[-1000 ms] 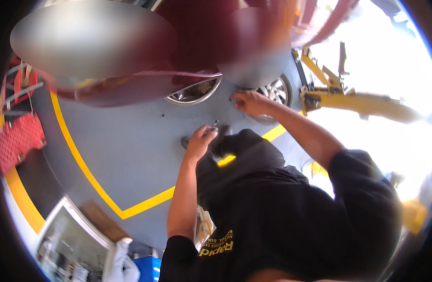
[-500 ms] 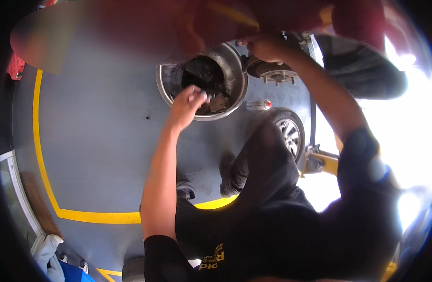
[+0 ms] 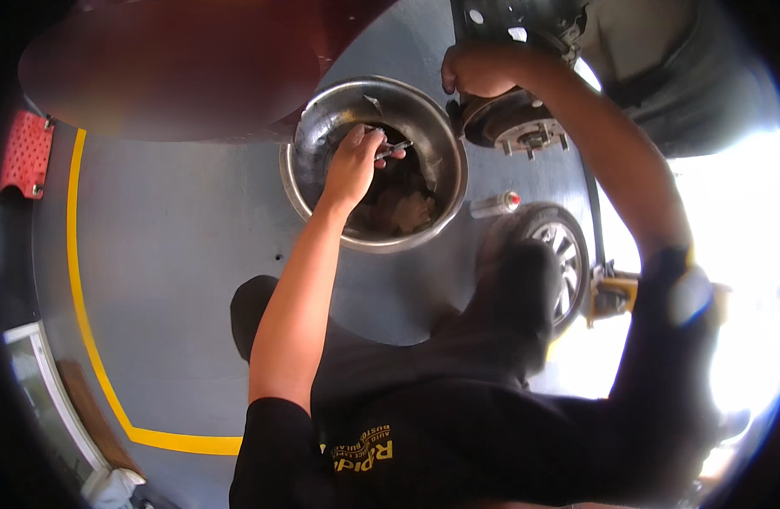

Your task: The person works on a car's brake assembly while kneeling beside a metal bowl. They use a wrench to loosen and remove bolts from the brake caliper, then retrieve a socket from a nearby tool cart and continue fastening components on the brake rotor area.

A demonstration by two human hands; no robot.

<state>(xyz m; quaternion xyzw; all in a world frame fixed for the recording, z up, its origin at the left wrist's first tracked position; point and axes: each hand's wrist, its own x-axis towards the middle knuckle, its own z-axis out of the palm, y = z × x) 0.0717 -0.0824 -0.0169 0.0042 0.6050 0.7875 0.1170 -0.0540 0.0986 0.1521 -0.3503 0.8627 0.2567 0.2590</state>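
Observation:
My left hand (image 3: 352,170) is above a round metal basin (image 3: 380,247), its fingers pinching a small metal part (image 3: 394,150) whose exact kind I cannot make out. Dark liquid or grime and a crumpled, pale brownish piece (image 3: 411,212) lie in the basin. Up to the right, my right hand (image 3: 490,69) is curled beside a wheel hub with bare studs (image 3: 530,136), just above the brake disc's edge. Its fingers are bent inward, and whatever they may hold is hidden.
A red car panel (image 3: 178,72) hangs close at the upper left. A spray can with a red top (image 3: 496,204) lies on the floor near a removed wheel (image 3: 568,263). Further left are a red perforated plastic piece (image 3: 27,154) and a yellow floor line (image 3: 78,254).
My view has shifted, so the red panel covers less of the top. My left hand has moved from the basin's near part to over its middle. My right hand stays by the hub.

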